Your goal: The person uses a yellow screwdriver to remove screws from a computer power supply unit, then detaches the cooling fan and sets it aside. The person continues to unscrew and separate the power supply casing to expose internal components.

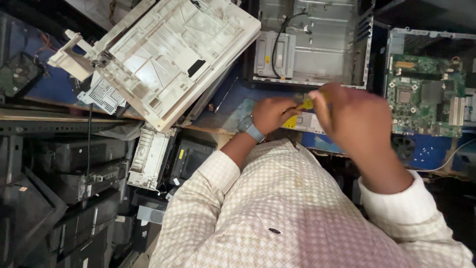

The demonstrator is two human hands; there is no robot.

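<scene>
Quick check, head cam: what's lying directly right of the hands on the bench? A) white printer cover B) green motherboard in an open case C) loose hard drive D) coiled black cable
B: the green motherboard sits in an open case at the right edge, right of the right hand; the white printer cover lies upper left of the left hand.

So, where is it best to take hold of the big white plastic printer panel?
Probably grip the white printer panel by its long lower-left edge, coming from the left. That edge overhangs the bench with open space beside it; the right side lies close against the open computer case.
</scene>
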